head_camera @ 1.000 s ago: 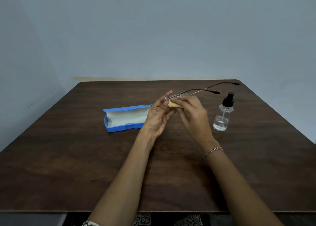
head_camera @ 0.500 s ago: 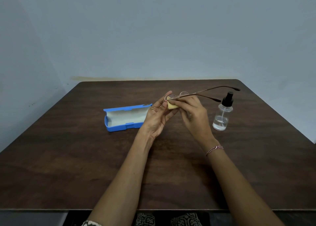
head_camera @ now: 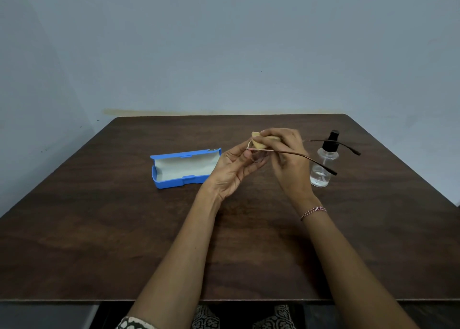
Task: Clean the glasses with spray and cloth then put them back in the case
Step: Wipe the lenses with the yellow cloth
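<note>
Above the middle of the table my left hand [head_camera: 232,168] pinches the front of thin-framed brown glasses [head_camera: 293,153]. Their two arms stretch out to the right, across the spray bottle. My right hand [head_camera: 286,152] presses a small yellow cloth [head_camera: 258,141] against a lens, its fingers closed around the cloth. The lenses are mostly hidden between my fingers. A blue glasses case [head_camera: 183,168] lies open with a pale lining, just left of my left hand. A clear spray bottle [head_camera: 323,164] with a black pump stands upright to the right of my hands.
The dark wooden table [head_camera: 99,229] has its front edge close to my body and its far edge against a pale blue wall. Bare wood lies between the front edge and my hands.
The glasses have tilted, their arms swinging lower and across the bottle. My right hand with the cloth has shifted up over the top of the frame.
</note>
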Demonstrator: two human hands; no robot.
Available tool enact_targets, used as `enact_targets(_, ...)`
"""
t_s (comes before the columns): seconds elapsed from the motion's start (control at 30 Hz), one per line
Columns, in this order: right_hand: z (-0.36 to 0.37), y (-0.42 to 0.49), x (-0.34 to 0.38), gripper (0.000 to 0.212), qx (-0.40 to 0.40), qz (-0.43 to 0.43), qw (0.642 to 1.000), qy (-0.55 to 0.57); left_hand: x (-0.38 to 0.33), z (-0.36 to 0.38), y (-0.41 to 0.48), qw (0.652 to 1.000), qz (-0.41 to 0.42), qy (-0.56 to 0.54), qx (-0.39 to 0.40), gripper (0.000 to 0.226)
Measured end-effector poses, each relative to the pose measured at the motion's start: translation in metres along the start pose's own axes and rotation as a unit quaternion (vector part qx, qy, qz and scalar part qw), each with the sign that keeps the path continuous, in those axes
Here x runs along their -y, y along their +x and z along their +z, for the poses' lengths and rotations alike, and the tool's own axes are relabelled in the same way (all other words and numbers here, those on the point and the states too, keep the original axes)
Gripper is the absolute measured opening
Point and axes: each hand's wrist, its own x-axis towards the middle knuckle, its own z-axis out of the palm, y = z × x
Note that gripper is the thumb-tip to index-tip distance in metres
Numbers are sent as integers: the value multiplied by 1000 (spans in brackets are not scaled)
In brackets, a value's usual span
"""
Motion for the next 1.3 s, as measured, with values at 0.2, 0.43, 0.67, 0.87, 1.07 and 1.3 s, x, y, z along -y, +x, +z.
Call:
enact_targets(0.2, 1, -1, 4, 36, 32, -32, 999, 15, -1, -2, -3, 1000, -19, 11, 16, 49)
enact_targets(0.43, 0, 0, -2, 38, 1, 15, 1000, -6, 0, 4, -2, 999, -14, 32, 20, 55)
enact_targets(0.67, 1, 1, -1, 37, 11, -13, 999, -32, -5, 3, -2, 999, -1, 29, 21, 50)
enact_targets(0.87, 0, -2, -5, 36, 2, 30, 998, -56, -9, -1, 1, 999, 37, 17, 17, 58)
enact_targets(1.07, 3, -3, 8, 41, 3, 9, 1000, -24, -8, 2, -1, 1000, 26, 11, 6, 56)
enact_targets(1.3, 0, -3, 3, 30, -1, 53, 998, -35, -6, 0, 0, 999, 22, 29, -6, 56)
